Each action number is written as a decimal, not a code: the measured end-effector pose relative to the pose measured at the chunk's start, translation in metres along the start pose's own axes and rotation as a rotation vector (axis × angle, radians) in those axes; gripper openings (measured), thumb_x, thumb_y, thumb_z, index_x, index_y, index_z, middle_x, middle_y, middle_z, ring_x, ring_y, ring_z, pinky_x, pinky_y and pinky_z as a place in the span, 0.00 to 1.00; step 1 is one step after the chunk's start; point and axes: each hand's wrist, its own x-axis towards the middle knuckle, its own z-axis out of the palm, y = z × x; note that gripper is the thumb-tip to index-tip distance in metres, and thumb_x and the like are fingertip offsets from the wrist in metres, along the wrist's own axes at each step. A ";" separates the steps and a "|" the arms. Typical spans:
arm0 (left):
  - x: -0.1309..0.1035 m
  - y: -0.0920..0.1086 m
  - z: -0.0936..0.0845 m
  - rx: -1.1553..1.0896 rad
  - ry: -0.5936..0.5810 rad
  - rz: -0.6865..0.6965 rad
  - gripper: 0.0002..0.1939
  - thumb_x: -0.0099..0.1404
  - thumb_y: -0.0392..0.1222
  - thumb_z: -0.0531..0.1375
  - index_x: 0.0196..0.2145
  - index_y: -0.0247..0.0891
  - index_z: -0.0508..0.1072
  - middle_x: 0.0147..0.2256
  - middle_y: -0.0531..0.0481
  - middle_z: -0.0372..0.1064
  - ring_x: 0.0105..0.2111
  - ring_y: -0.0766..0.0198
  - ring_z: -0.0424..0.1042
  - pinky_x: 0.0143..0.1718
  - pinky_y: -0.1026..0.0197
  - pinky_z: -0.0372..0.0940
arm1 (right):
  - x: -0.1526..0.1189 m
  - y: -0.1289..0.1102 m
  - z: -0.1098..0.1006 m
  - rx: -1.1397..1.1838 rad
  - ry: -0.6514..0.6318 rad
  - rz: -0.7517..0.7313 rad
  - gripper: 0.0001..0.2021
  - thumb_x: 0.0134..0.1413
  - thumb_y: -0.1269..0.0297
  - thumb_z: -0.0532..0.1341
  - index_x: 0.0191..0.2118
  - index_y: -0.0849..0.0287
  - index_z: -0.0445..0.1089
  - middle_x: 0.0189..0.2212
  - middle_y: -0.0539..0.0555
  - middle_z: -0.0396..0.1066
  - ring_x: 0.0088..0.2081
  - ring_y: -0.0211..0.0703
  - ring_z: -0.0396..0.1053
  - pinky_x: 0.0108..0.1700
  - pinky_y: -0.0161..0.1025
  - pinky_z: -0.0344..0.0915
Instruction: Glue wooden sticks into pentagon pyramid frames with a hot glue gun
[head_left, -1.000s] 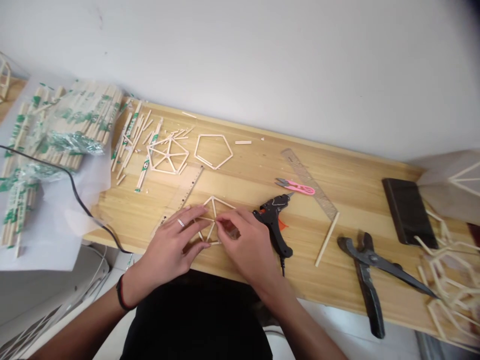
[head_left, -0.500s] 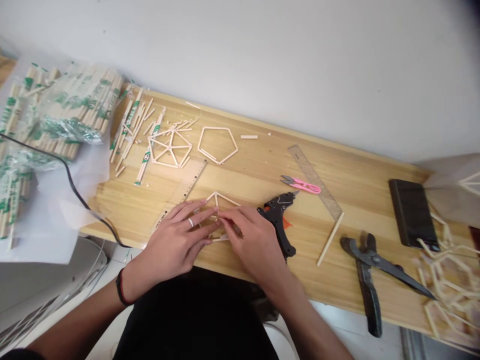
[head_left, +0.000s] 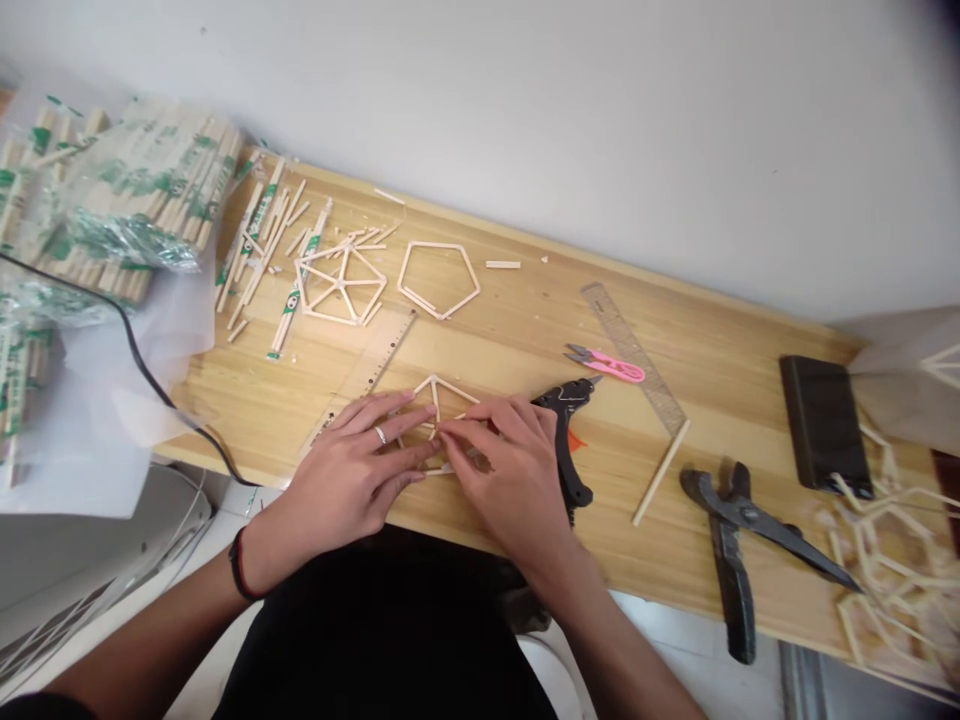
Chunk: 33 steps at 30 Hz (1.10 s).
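A pentagon frame of light wooden sticks with inner spokes (head_left: pixel 435 397) lies near the table's front edge, partly covered by both hands. My left hand (head_left: pixel 349 470), with a ring on one finger, rests over its left side, fingers bent and steadying it. My right hand (head_left: pixel 517 465) pinches a short wooden stick near the frame's middle; the fingers hide most of it. Just right of that hand lies a black glue gun (head_left: pixel 568 430) with an orange trigger. A clear ruler (head_left: pixel 382 355) lies beyond the left hand.
Farther back lie a spoked pentagon (head_left: pixel 341 284), a plain pentagon (head_left: pixel 439 281) and loose sticks (head_left: pixel 259 262). Bagged chopsticks (head_left: pixel 150 190) are at left, with a black cable (head_left: pixel 139 355). Rightward are pink snips (head_left: pixel 611 366), another ruler (head_left: pixel 634 350), large shears (head_left: pixel 739 520), a phone (head_left: pixel 825 425) and stick frames (head_left: pixel 896 570).
My hands stay at the frame's middle, the right fingers shifting slightly. The whole view has shifted a little; nothing has been visibly put down or picked up.
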 end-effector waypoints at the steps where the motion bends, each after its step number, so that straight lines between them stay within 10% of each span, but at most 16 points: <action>1: 0.000 0.000 0.000 -0.001 -0.001 0.001 0.16 0.75 0.39 0.61 0.57 0.45 0.80 0.65 0.49 0.72 0.68 0.45 0.65 0.66 0.39 0.66 | 0.001 -0.001 0.000 -0.016 -0.004 -0.003 0.07 0.67 0.73 0.65 0.37 0.57 0.79 0.34 0.54 0.76 0.39 0.49 0.71 0.48 0.49 0.60; 33: 0.002 0.000 -0.003 0.027 -0.032 0.041 0.15 0.76 0.37 0.60 0.57 0.43 0.79 0.66 0.53 0.71 0.69 0.45 0.62 0.65 0.40 0.63 | 0.000 0.001 -0.009 -0.088 -0.108 -0.197 0.08 0.69 0.75 0.62 0.39 0.63 0.79 0.31 0.53 0.76 0.36 0.48 0.70 0.46 0.49 0.59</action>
